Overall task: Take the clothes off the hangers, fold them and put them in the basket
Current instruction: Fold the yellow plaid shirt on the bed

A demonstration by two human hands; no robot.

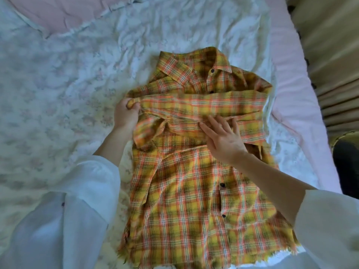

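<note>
shirt (186,171) front and centre, a yellow and orange plaid button-up lying face up on the floral bedsheet (58,84), collar away from the person, frayed hem nearest them. no hanger on it, no basket in view. one sleeve (204,101) was drawn straight across the chest, and the other crossed just below it.

light woven cotton by the look of it, soft and floppy, so it would crease where pressed but slide and bunch if dragged. best places to take it looked like the cuff, the shoulder seams and the hem corners, not the loose middle.

left hand (126,111) was clenched on the end of that upper sleeve, knuckles up, wrist straight, out at the shirt's left edge. right hand (223,138) gripped nothing: it lay flat and open, fingers spread and pointing up-left, pinning the crossed sleeves, forearm reaching in from lower right. both white sleeves sat pushed back along the forearms.
</note>
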